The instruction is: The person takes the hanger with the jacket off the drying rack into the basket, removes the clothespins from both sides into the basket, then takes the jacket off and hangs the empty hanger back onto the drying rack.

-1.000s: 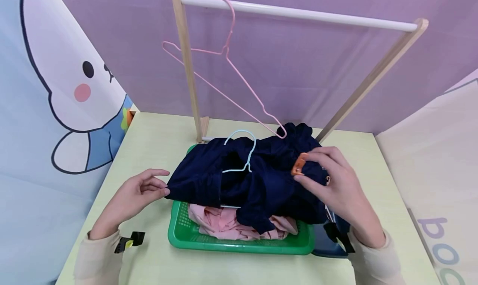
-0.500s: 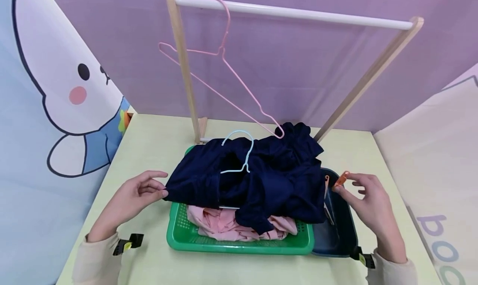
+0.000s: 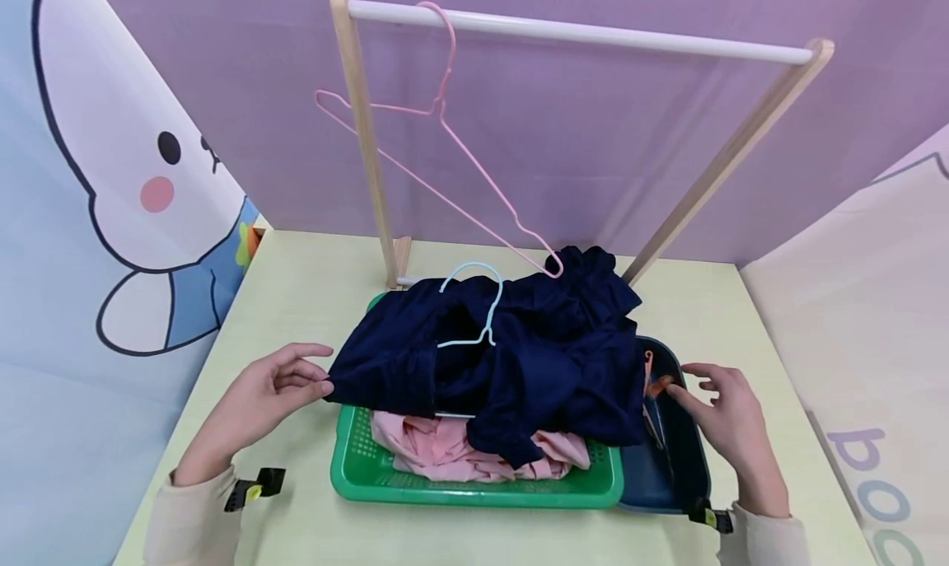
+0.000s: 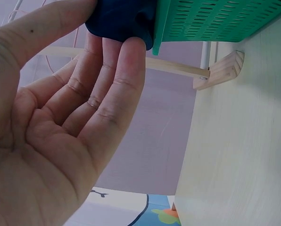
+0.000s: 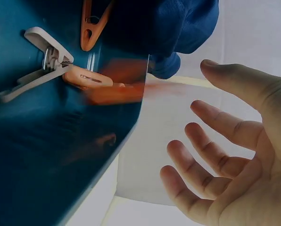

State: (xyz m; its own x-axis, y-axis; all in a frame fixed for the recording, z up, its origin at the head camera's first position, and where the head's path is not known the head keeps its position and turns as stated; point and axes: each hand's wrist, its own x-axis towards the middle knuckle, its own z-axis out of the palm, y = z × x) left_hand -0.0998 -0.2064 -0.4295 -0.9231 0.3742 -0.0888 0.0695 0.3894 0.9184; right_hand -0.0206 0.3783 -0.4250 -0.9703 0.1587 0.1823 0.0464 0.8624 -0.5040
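Observation:
My left hand (image 3: 267, 397) pinches the left edge of a navy garment (image 3: 549, 376), between thumb and fingers in the left wrist view. A light blue hanger (image 3: 491, 306) pokes up out of the garment, its lower part hidden inside. Over the right rim of a dark blue bin (image 3: 682, 475), my right hand (image 3: 730, 418) has its fingers spread and holds nothing. An orange clothespin (image 5: 114, 96), blurred in the right wrist view, is apart from the fingertips and inside the bin. Near it are a white clothespin (image 5: 37, 81) and another orange clothespin (image 5: 99, 32).
Beneath the garment, a green basket (image 3: 474, 495) holds pink cloth (image 3: 445, 451). Behind stands a wooden rack with a white rail (image 3: 578, 30), from which a pink hanger (image 3: 474, 162) hangs. The pale table (image 3: 296, 286) meets patterned walls.
My right hand has moved right, from over the garment to the bin, and let go of the orange clothespin. My left hand keeps its pinch on the garment.

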